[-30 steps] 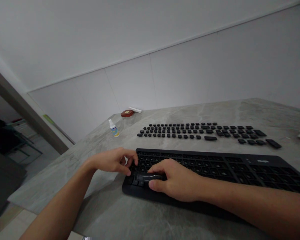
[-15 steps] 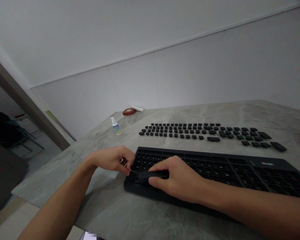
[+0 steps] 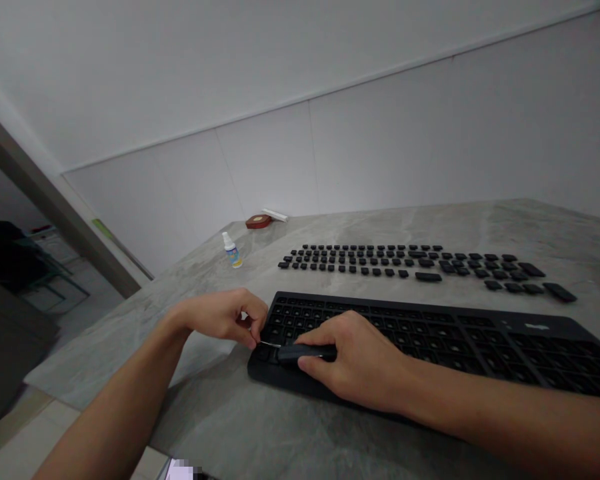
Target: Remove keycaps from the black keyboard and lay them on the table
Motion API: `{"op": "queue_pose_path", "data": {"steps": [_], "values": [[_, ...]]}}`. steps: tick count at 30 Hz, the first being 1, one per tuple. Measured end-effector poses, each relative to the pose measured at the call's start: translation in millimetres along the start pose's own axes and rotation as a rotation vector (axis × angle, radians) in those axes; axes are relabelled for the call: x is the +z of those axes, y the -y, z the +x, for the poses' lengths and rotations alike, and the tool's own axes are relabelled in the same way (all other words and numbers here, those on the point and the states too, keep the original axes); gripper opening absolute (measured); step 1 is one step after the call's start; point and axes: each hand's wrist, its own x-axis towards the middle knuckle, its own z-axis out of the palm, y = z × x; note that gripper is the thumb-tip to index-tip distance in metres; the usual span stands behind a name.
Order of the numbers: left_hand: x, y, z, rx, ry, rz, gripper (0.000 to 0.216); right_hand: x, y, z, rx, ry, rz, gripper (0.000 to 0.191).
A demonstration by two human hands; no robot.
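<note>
"Is the pale mark [image 3: 537, 327] on your long black plastic keyboard [image 3: 420, 328] legible?"

"Too blurred, like the blue-and-yellow label [image 3: 234, 257] on the white plastic bottle [image 3: 227, 241] beyond the keyboard's left end."

"And your grip?"

"Your right hand [image 3: 353, 357] clasps a black plastic bar [image 3: 291, 354] over the keyboard's near left part; your left hand [image 3: 227, 319] pinches a thin metal wire [image 3: 270, 344] reaching to it."

"Around the keyboard?"

"Black plastic keycaps [image 3: 418, 254] lie in rows behind it; your right forearm [image 3: 480, 393] hides part of its near edge."

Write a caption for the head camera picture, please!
Right hand holds a black bar, left hand pinches a wire, over the keyboard.
</note>
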Motion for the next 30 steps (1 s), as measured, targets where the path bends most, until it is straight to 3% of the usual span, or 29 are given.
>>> {"op": "queue_pose_path", "data": {"steps": [11,19,30], "values": [[2.6,-2.3,7.1,0.057,0.0,-0.025,0.025,0.4,-0.9,-1.2,-0.021,-0.024,0.01,0.019],[0.3,0.1,-0.3,-0.05,-0.038,0.066,0.009,0.7,-0.8,-0.8,-0.011,-0.006,0.042,0.02],[3.4,0.6,4.5,0.025,-0.068,0.101,0.01,1.4,3.0,0.2,-0.005,-0.026,0.017,0.021]]}}
